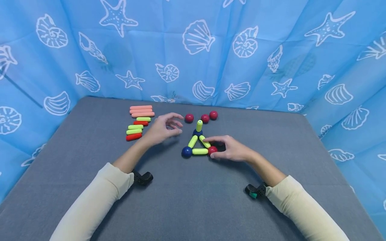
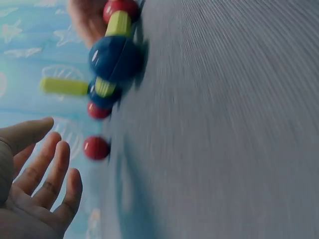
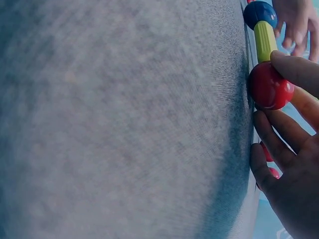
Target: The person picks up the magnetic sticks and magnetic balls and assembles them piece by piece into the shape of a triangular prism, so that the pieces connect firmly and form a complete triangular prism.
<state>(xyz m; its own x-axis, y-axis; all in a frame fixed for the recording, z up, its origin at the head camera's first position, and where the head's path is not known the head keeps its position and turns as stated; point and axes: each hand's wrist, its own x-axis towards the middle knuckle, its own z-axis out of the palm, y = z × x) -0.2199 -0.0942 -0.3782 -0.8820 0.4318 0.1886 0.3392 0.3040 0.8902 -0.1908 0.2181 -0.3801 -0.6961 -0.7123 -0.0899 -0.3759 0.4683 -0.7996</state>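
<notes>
A triangle of yellow-green sticks joins two blue balls and one red ball on the grey table. The near stick (image 1: 200,151) runs between the left blue ball (image 1: 187,152) and the red ball (image 3: 271,85). From the far blue ball (image 1: 197,133) another yellow-green stick (image 2: 65,86) stands upright. My right hand (image 1: 232,149) holds the triangle's red corner, thumb on the ball and index finger along the right-hand stick (image 1: 205,142). My left hand (image 1: 164,129) hovers left of the triangle, fingers loosely bent, holding nothing.
Loose red balls (image 1: 189,118) lie behind the triangle. Left of my left hand, pink sticks (image 1: 141,109) lie in a column with shorter yellow-green sticks (image 1: 135,127) and red sticks (image 1: 134,137). A blue shell-print curtain (image 1: 169,40) hangs beyond the table (image 1: 193,201).
</notes>
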